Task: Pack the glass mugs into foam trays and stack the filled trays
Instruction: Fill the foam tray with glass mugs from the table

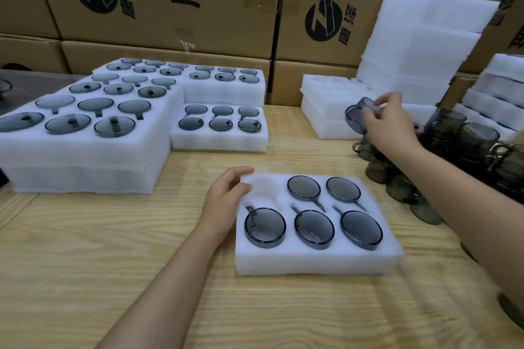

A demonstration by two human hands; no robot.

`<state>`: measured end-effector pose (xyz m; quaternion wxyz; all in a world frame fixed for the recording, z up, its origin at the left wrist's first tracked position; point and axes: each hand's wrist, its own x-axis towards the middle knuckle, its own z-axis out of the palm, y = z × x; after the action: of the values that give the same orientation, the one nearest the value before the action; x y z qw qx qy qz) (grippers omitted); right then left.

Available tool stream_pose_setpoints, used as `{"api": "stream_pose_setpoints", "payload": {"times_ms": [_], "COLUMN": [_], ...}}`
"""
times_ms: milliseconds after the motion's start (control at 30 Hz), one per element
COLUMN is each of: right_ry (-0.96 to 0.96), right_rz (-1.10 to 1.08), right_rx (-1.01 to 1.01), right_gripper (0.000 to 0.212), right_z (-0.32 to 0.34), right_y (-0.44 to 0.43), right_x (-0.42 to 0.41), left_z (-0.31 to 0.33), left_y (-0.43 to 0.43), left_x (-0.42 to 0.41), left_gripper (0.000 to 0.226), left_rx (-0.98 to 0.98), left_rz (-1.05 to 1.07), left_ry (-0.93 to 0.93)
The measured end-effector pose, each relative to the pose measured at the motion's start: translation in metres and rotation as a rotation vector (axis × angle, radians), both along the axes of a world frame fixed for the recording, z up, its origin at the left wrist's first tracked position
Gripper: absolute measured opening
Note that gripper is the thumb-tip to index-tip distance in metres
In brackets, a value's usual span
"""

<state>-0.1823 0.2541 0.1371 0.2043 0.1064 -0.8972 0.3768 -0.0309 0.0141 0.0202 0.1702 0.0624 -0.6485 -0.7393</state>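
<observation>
Looking down from my head, my left hand point(226, 195) has its fingers curled over the far-left corner of the foam tray point(312, 261) in front of me, thumb on its top face, pinching that corner. The tray lies flat on the wooden table point(127, 235) with five mugs sunk in its pockets; the far-left pocket point(263, 187), just beside my fingers, holds nothing. My right hand point(388, 125) is raised further back, pinching a smoky glass mug point(354, 117) tipped on its side in front of two stacked empty trays point(320, 110); my fingers cover much of the mug. My right forearm crosses over the loose mugs point(453, 139) clustered at the table's right edge, hiding several. At left sit stacked filled trays point(85, 156), with a single filled tray point(221, 140) beside them. White foam blocks point(419, 45) lean against the cardboard boxes point(170, 22) behind.
</observation>
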Motion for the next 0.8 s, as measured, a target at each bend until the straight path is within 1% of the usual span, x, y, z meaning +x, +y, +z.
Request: {"api": "stream_pose_setpoints", "payload": {"times_ms": [100,167,200,300,367,467,567,600,633,700,733,800], "right_ry": [-0.077,-0.144,-0.164,-0.179,-0.188,-0.145,-0.082,-0.058,-0.045,-0.082,-0.12,-0.168], "right_rz": [0.176,0.305,0.364,0.47,0.505,0.51,0.493,0.507,0.526,0.549,0.555,0.584], "right_rx": [-0.155,-0.179,-0.163,-0.063,-0.035,0.012,0.044,0.07,0.108,0.162,0.175,0.216], "right_gripper": [0.021,0.02,0.021,0.025,0.03,0.033,0.03,0.032,0.038,0.056,0.058,0.053], "right_z": [0.005,0.004,0.002,-0.006,-0.011,-0.016,-0.017,-0.018,-0.019,-0.023,-0.024,-0.027], "right_y": [-0.032,-0.053,-0.064,-0.09,-0.1,-0.104,-0.1,-0.099,-0.098,-0.095,-0.094,-0.092], "right_x": [0.04,0.066,0.077,0.104,0.114,0.115,0.109,0.107,0.106,0.1,0.098,0.095], "left_z": [0.004,0.006,0.007,0.012,0.016,0.018,0.017,0.016,0.015,0.012,0.012,0.011], "left_y": [0.002,0.002,0.003,0.007,0.009,0.009,0.007,0.007,0.006,0.004,0.004,0.003], "left_x": [0.003,0.005,0.007,0.013,0.016,0.016,0.015,0.015,0.015,0.014,0.013,0.012], "left_gripper": [0.017,0.017,0.018,0.04,0.04,0.031,0.032,0.034,0.036,0.038,0.038,0.035], "left_rx": [0.052,0.072,0.06,0.001,0.005,-0.047,-0.095,-0.095,-0.099,-0.113,-0.123,-0.108], "left_rz": [0.02,0.018,0.009,-0.047,-0.063,-0.006,0.015,0.01,0.007,-0.004,-0.009,-0.034], "left_ry": [0.009,0.028,0.049,0.153,0.216,0.273,0.27,0.263,0.256,0.231,0.211,0.187]}}
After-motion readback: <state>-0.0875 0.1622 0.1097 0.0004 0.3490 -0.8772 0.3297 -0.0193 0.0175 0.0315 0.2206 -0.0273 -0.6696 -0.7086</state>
